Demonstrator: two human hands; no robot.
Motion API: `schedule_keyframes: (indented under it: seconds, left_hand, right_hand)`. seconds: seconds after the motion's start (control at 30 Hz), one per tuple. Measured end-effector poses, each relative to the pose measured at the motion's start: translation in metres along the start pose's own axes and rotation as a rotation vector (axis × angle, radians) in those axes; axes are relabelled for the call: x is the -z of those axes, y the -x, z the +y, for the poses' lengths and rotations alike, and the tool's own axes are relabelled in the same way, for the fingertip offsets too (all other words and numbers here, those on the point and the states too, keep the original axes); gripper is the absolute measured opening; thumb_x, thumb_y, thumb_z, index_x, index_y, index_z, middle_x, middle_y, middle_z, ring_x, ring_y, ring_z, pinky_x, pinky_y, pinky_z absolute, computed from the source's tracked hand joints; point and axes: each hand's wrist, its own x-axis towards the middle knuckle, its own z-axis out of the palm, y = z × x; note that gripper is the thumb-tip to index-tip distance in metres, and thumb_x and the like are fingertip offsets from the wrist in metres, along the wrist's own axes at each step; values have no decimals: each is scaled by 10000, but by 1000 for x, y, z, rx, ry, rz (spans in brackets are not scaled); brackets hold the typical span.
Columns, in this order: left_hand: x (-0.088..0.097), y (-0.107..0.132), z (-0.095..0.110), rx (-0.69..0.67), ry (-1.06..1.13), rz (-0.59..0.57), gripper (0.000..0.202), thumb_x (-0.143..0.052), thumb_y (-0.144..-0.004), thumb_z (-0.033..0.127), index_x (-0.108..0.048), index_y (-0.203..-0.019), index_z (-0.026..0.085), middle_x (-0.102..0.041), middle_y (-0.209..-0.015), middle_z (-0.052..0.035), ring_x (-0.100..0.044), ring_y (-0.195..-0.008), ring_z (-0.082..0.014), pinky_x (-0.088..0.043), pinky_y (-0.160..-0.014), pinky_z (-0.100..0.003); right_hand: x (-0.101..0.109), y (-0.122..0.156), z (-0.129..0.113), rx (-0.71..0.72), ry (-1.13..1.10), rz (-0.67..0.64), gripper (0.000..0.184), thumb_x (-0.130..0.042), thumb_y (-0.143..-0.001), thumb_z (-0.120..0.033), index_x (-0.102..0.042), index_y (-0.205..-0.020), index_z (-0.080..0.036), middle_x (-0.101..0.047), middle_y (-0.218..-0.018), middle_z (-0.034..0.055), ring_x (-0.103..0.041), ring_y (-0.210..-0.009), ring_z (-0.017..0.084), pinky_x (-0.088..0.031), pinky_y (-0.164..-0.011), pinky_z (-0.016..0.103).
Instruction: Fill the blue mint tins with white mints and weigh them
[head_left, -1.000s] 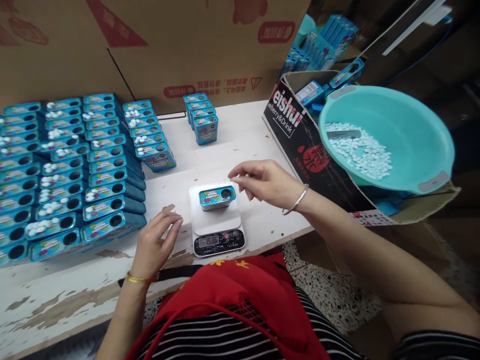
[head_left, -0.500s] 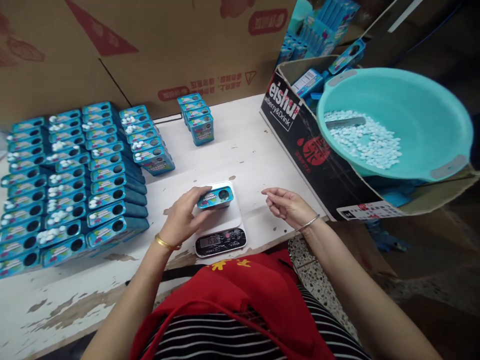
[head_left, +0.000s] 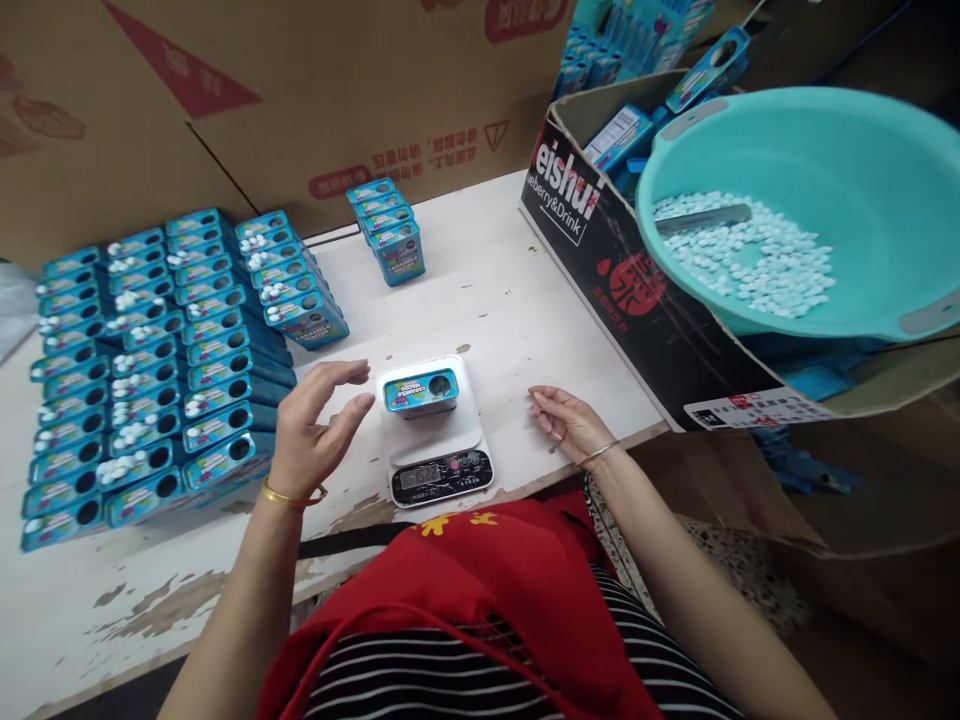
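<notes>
A blue candy tin (head_left: 420, 390) with a round dark hole in its top stands on the white digital scale (head_left: 466, 425), whose display digits are hard to read. My left hand (head_left: 319, 425) is just left of the tin, apart from it, thumb and fingers spread with nothing between them. To the right of the scale, my right hand (head_left: 571, 425) hovers near the table with thumb and forefinger pinched together; whatever they hold, if anything, is too small to make out.
Rows of blue tins (head_left: 217, 355), several with white candies on top, fill the table's left side. A few more tins (head_left: 397, 250) stand at the back. On the right, a turquoise basin (head_left: 847, 180) of white candies (head_left: 780, 270) with a metal scoop (head_left: 705, 218) rests on a black carton (head_left: 600, 250).
My left hand has let go of the tin on the scale and moved left, its fingers opening. My right hand stays pinched in about the same place. The view has shifted slightly.
</notes>
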Motion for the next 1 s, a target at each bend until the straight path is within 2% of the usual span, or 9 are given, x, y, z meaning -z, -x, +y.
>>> schedule_keyframes:
  seconds: [0.37,0.6,0.7,0.8,0.9,1.0]
  left_hand:
    - [-6,-13,7,-79,-6,-33,238,-564,-904,312,-625,-1090,177,-683,-1014,-74,-636,-933,-172,-510,-855,-339]
    - [-10,-18,8,-67,-20,-78,262,-537,-913,374,-626,-1061,176,-682,-994,-83,-631,-935,-182,-508,-857,-352]
    - [-12,-18,8,-93,13,-151,357,-604,-868,416,-598,-1147,191,-665,-1044,-93,-622,-969,-200,-505,-871,-374]
    - [-16,-18,9,-120,39,-237,602,-692,-794,451,-492,-1315,223,-628,-1146,-104,-609,-1038,-224,-494,-910,-402]
    - [-19,-16,8,-101,36,-269,765,-727,-755,467,-388,-1403,242,-605,-1188,-114,-595,-1085,-242,-484,-941,-426]
    - [-20,-12,6,-75,23,-269,754,-723,-755,474,-395,-1394,243,-604,-1187,-115,-597,-1083,-247,-488,-936,-429]
  right_hand:
    - [-1,2,1,33,-18,-30,448,-829,-609,-390,-595,-911,-156,-612,-646,-39,-452,-441,40,-228,-362,164]
    - [-2,2,1,32,4,-21,459,-827,-605,-404,-589,-911,-158,-611,-642,-39,-452,-440,44,-222,-356,167]
    - [-1,1,0,28,-1,-24,458,-828,-602,-401,-594,-910,-156,-616,-642,-34,-450,-435,44,-223,-355,165]
    - [-3,2,0,30,17,0,454,-831,-584,-412,-598,-880,-158,-609,-628,-35,-440,-428,44,-220,-354,164]
    - [-17,6,-5,61,67,46,443,-833,-559,-436,-594,-810,-160,-609,-608,-29,-431,-419,44,-219,-353,165]
    - [-49,18,-23,182,154,1,384,-781,-646,-455,-610,-824,-161,-653,-684,5,-473,-450,52,-283,-381,181]
